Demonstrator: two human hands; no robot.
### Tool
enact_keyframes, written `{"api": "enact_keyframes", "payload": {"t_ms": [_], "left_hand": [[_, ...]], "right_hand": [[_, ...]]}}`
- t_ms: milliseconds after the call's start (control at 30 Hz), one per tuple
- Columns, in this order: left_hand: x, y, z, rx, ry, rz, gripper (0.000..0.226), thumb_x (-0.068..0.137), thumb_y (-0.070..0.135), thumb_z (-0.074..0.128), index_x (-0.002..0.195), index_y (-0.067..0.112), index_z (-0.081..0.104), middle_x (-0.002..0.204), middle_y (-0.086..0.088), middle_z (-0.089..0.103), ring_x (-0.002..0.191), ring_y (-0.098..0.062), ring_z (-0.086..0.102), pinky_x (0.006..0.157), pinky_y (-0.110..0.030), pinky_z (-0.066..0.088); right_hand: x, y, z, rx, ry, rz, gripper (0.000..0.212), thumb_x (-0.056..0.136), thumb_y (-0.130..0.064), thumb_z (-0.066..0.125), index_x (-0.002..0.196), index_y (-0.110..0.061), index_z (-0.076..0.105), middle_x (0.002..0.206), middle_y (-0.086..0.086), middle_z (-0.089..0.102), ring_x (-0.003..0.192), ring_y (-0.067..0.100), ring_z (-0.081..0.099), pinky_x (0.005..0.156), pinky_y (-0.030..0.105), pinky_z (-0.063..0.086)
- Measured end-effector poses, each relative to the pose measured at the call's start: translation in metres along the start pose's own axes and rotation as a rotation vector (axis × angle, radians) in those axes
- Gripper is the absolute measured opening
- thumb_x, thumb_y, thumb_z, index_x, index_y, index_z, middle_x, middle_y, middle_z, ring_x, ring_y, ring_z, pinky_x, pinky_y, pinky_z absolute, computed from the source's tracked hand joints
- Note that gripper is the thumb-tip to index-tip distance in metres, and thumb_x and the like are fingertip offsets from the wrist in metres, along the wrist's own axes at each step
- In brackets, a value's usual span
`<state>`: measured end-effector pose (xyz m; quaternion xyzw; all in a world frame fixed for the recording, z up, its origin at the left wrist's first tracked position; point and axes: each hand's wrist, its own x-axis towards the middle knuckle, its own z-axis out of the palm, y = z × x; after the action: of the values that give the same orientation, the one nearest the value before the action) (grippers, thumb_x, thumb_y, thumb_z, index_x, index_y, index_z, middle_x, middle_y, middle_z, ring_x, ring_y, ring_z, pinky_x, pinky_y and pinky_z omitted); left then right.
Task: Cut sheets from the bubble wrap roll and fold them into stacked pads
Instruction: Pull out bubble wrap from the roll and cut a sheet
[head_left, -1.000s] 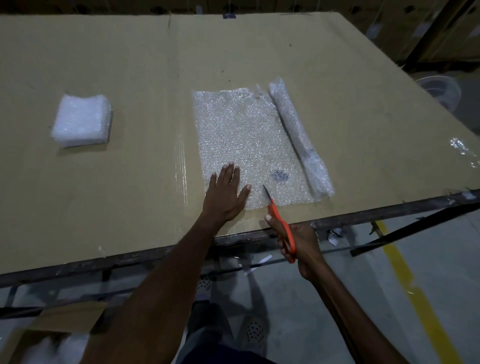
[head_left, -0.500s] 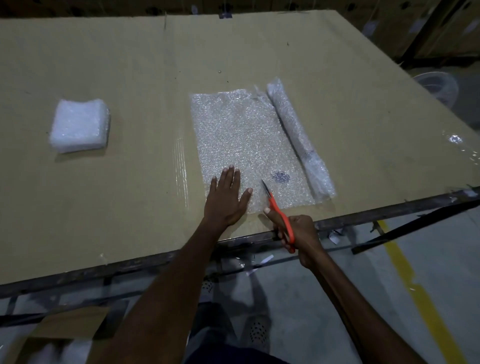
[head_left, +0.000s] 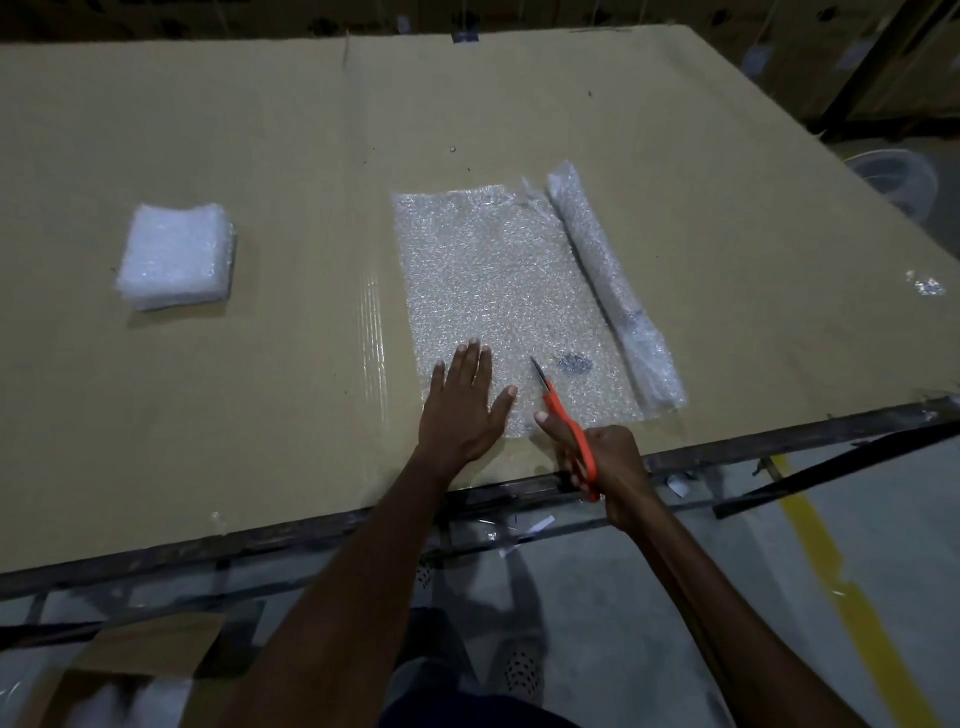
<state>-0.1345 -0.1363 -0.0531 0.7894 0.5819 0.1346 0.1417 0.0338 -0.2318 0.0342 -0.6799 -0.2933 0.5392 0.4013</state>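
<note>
The right hand (head_left: 602, 462), clenched on the orange scissors (head_left: 566, 421), points the blades away along the unrolled bubble wrap sheet (head_left: 498, 280), parallel to the roll (head_left: 608, 280) at its right, while the left hand (head_left: 462, 405) lies flat, fingers released, pinning the sheet's near-left corner.

Orange-handled scissors (head_left: 569, 428), clear dimpled bubble wrap sheet (head_left: 498, 291) with one dark blotch, white pad stack (head_left: 176, 257), tan surface (head_left: 260, 130).
</note>
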Motion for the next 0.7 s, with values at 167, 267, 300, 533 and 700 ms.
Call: {"api": "enact_keyframes", "payload": {"t_ms": [167,267,300,533,700], "left_hand": [[0.0,-0.002,0.001,0.036,-0.013,0.009,0.076,0.102,0.061,0.02,0.159,0.011,0.011,0.167,-0.006,0.001,0.154,-0.018,-0.004,0.124,-0.043,-0.003],[0.0,-0.002,0.001,0.032,-0.005,0.014,0.076,0.102,0.06,0.022,0.159,0.011,0.012,0.167,-0.006,0.001,0.154,-0.018,-0.003,0.124,-0.043,-0.002],[-0.001,-0.002,0.0,0.033,-0.004,0.015,0.076,0.102,0.06,0.023,0.159,0.011,0.012,0.167,-0.006,0.001,0.154,-0.018,-0.003,0.124,-0.043,-0.002],[0.0,-0.001,-0.004,0.033,-0.037,0.015,0.075,0.103,0.059,0.027,0.159,0.011,0.011,0.167,-0.007,0.002,0.154,-0.019,-0.003,0.123,-0.042,-0.004],[0.014,-0.007,-0.022,0.018,-0.052,0.011,0.094,0.088,0.073,0.034,0.157,0.011,0.021,0.163,-0.009,0.023,0.149,-0.025,0.021,0.118,-0.045,0.016]], "right_hand": [[0.006,-0.005,0.006,0.005,0.015,-0.004,0.054,0.074,-0.045,0.088,0.055,-0.004,0.058,0.055,0.017,0.049,0.036,0.019,0.04,0.037,0.02,0.031],[0.012,-0.011,0.01,0.006,0.002,-0.002,0.056,0.073,-0.048,0.088,0.051,-0.009,0.056,0.053,0.016,0.049,0.036,0.019,0.04,0.037,0.02,0.029],[0.013,-0.011,0.011,0.005,0.0,-0.001,0.055,0.073,-0.048,0.089,0.051,-0.009,0.056,0.052,0.016,0.049,0.036,0.019,0.04,0.037,0.019,0.029],[0.014,-0.007,0.006,0.007,-0.018,0.004,0.056,0.071,-0.047,0.09,0.049,-0.006,0.059,0.051,0.017,0.05,0.037,0.019,0.039,0.04,0.022,0.028],[0.015,-0.021,0.003,-0.016,-0.041,0.031,0.054,0.073,-0.048,0.088,0.055,-0.007,0.059,0.053,0.016,0.048,0.036,0.018,0.037,0.037,0.02,0.027]]}}
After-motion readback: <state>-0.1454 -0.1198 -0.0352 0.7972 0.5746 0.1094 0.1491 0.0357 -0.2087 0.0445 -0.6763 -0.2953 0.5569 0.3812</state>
